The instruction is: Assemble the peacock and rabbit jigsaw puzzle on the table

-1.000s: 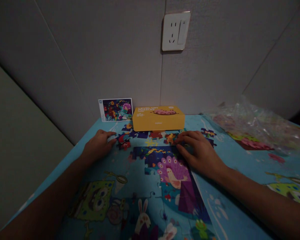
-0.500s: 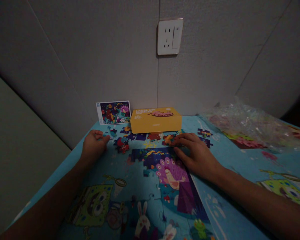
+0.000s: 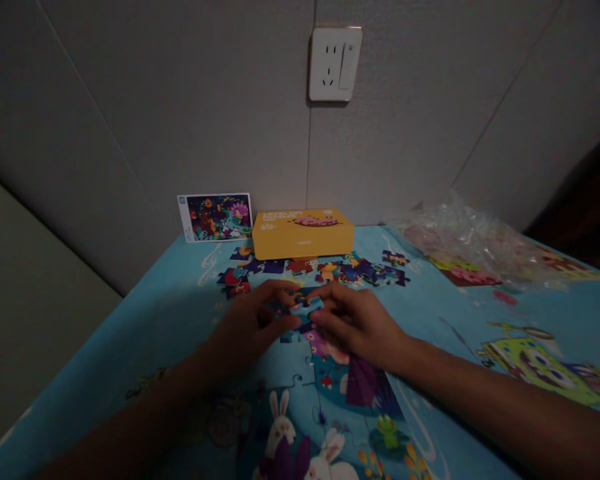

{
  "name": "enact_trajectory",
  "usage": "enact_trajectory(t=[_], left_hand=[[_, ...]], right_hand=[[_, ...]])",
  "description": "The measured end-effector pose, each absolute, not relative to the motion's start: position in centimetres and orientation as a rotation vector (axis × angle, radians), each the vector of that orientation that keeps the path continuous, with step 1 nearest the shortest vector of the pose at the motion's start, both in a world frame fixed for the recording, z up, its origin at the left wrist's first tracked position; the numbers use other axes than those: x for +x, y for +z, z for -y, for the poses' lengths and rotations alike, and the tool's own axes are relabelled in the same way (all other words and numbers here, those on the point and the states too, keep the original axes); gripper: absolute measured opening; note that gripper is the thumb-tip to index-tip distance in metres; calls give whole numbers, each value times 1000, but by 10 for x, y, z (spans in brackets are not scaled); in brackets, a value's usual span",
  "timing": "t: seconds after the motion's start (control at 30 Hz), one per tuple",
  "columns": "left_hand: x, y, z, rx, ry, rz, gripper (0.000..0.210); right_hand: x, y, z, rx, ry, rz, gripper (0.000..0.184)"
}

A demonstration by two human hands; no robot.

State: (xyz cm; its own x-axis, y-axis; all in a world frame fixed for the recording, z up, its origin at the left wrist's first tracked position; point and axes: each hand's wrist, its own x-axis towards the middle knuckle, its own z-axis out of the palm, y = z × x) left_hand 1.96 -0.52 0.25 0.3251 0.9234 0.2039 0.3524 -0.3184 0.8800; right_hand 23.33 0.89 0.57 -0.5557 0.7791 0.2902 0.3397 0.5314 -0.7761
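Observation:
A light-blue puzzle piece (image 3: 307, 307) is held between both hands, just over the upper part of the partly joined puzzle (image 3: 330, 387). My left hand (image 3: 257, 323) pinches its left side with thumb and fingers. On its other side, my right hand (image 3: 357, 323) grips it with thumb and index finger. Rabbits, a frog and a purple peacock figure show on the joined section, whose top is partly covered by my hands. Loose puzzle pieces (image 3: 375, 272) lie in a band beyond my fingers, with a red and navy pair (image 3: 235, 283) to the left.
Behind the pieces stands a yellow puzzle box (image 3: 303, 240) against the wall. A picture card (image 3: 217, 219) leans left of it. Crumpled clear plastic (image 3: 475, 233) lies at right over more printed pieces. A blue cartoon cloth (image 3: 445, 307) covers the table; a socket (image 3: 335, 65) is on the wall.
My left hand has come from the far left edge to the middle with the light-blue piece. My right hand has drawn back from the loose pieces and now grips it too.

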Motion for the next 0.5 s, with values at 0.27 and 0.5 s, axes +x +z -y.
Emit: enact_trajectory(t=[0.27,0.5], left_hand=[[14,6,0,1565,1043,-1146,27],[13,4,0,1537,979,-1086,37]], right_hand=[[235,3,-10,-1021,1050,2002,32],[232,4,-12,-1049,1339,1771,42]])
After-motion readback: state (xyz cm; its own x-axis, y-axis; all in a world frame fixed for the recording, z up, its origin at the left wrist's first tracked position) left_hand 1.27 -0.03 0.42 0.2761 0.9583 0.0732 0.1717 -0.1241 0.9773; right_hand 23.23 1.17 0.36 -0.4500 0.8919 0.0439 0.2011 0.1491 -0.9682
